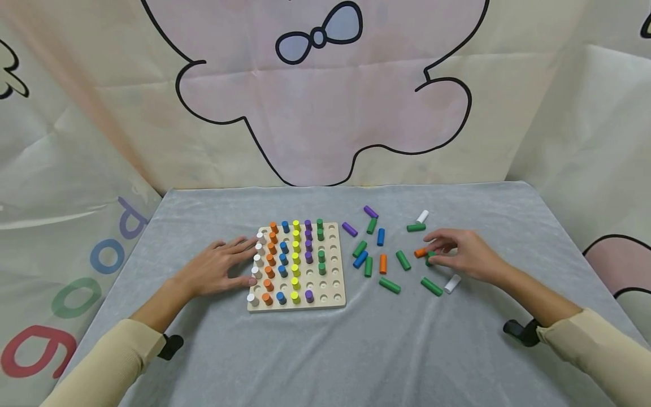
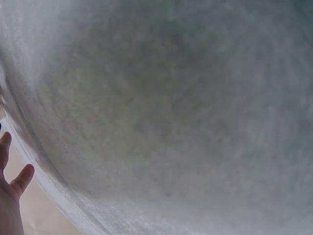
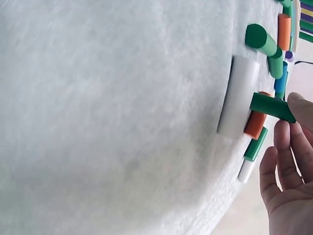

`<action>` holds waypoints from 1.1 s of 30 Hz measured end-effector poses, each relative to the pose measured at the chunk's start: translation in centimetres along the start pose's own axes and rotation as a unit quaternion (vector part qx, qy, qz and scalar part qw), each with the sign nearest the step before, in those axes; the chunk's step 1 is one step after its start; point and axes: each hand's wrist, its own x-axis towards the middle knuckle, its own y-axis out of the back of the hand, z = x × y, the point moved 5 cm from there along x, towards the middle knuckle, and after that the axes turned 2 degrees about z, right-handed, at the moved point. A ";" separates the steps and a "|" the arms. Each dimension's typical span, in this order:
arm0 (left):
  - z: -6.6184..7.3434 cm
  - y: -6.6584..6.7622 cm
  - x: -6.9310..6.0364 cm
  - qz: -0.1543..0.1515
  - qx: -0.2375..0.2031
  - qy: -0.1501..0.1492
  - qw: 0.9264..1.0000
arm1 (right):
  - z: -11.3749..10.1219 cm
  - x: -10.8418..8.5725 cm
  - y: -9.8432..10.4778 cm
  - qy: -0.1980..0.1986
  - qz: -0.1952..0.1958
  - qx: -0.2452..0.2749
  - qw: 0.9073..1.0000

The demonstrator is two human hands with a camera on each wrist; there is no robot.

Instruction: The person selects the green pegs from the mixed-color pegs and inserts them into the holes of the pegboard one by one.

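In the head view my right hand [image 1: 465,254] pinches a green peg [image 3: 271,106] between thumb and fingertips, just above the cloth. An orange peg [image 1: 420,252] lies right beside those fingertips. My left hand [image 1: 216,268] is spread at the left edge of a wooden pegboard [image 1: 297,308], its fingertips by the column of white pegs [image 1: 252,300]. Orange, blue, yellow, purple and green pegs stand in further columns, and round holes show toward the right side. Only a thumb and part of the left hand [image 2: 12,191] appear in the left wrist view.
Loose pegs lie right of the board: several green ones, such as one green peg [image 1: 390,285], purple pegs [image 1: 349,229], blue pegs [image 1: 381,237], another orange peg [image 1: 383,264] and white pegs [image 1: 452,284]. Grey cloth [image 1: 315,362] covers the table. Printed curtains [image 1: 325,113] stand behind.
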 end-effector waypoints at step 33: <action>0.1 0.0 0.1 -0.009 0.005 0.012 1.000 | -4.6 5.9 -0.4 0.032 0.016 -0.015 0.999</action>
